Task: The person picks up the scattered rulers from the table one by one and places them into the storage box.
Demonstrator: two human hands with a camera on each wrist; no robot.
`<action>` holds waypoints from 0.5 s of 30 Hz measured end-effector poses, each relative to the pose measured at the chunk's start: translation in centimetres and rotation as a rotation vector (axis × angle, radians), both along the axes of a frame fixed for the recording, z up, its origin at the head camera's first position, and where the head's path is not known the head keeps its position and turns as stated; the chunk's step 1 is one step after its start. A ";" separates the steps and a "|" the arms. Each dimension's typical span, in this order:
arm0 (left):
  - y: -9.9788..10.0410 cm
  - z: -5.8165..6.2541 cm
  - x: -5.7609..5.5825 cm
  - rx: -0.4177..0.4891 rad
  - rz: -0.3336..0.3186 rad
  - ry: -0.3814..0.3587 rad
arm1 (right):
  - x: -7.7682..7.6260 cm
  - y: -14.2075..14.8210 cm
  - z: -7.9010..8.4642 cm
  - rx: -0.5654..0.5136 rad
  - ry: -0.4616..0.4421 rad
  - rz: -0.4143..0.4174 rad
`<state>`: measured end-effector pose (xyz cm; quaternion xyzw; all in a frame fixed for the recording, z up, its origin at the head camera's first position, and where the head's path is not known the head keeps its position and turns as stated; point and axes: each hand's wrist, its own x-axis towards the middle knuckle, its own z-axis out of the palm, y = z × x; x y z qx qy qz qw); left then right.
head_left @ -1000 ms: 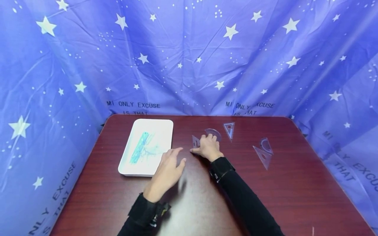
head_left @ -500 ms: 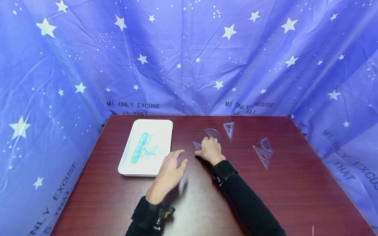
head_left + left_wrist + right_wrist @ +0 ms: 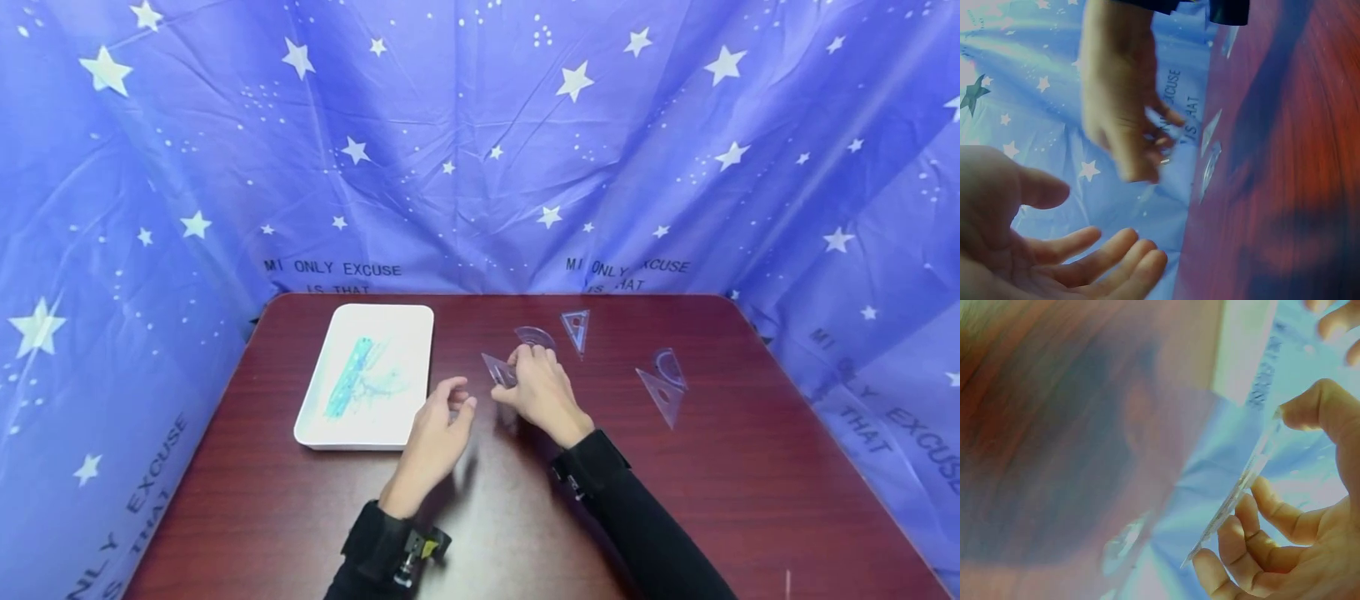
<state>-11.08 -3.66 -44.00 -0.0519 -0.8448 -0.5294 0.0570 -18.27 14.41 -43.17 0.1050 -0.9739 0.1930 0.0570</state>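
My right hand [image 3: 542,387] holds a clear set square [image 3: 498,371] by its edges. The right wrist view shows the set square [image 3: 1235,495] edge-on, thumb at one end and curled fingertips along the other, raised off the table. Just behind that hand lies a clear protractor [image 3: 534,335], partly covered by the fingers. My left hand [image 3: 438,433] hovers by the near right corner of a white tray [image 3: 405,323], fingers loosely bent and holding nothing. Inside the tray lies a blue ruler-like strip [image 3: 349,379] with paler blue marks beside it.
Farther back is a small triangular set square [image 3: 576,332]. To the right, another set square [image 3: 663,398] lies against a small protractor [image 3: 670,367]. Beyond the dark red table [image 3: 720,500] hangs a blue curtain with stars [image 3: 465,200].
My right hand has drawn slightly nearer and lifted the set square from the table. My left hand stays beside the tray, fingers a little more bent. The view has shifted slightly.
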 end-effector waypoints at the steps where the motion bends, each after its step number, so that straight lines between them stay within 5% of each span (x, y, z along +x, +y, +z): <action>1: 0.1 0.1 0.0 0.023 0.003 -0.019 | 0.4 -0.1 0.4 -0.012 0.022 0.013; 8: 1.0 0.5 -0.4 0.218 -0.014 -0.097 | 2.8 -0.7 2.3 -0.051 0.195 0.107; 15: 1.9 0.3 -0.5 0.370 -0.032 -0.097 | 3.8 -1.1 2.3 -0.065 0.346 0.203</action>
